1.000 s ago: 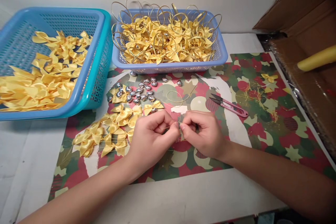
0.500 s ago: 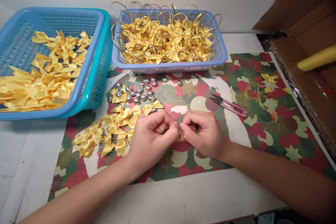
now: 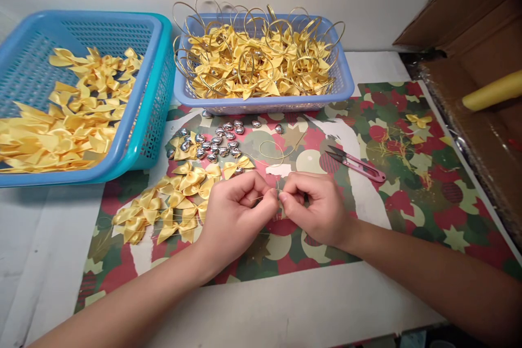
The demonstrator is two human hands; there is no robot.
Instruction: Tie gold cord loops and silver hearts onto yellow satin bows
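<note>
Over the middle of the patterned sheet (image 3: 346, 250), my left hand (image 3: 242, 212) and my right hand (image 3: 312, 204) face each other with fingertips almost touching. Both pinch a thin gold cord (image 3: 281, 162), which loops out on the sheet behind the hands. The short piece between the fingertips is too fine to make out in detail. Yellow satin bows (image 3: 142, 212) lie in a cluster left of my left hand, with strands of cord across them. Behind the bows are several shiny silver bells (image 3: 219, 140). Thread snips (image 3: 359, 165) with a pink handle rest beyond my right hand.
A blue basket (image 3: 118, 147) at left, nested in a turquoise one (image 3: 157, 119), contains yellow bows. The back basket (image 3: 265, 102) is piled with bows, bells and gold loops. Cord scraps (image 3: 408, 155) and a loose bow (image 3: 418, 120) lie at right, near a cardboard box (image 3: 460, 81).
</note>
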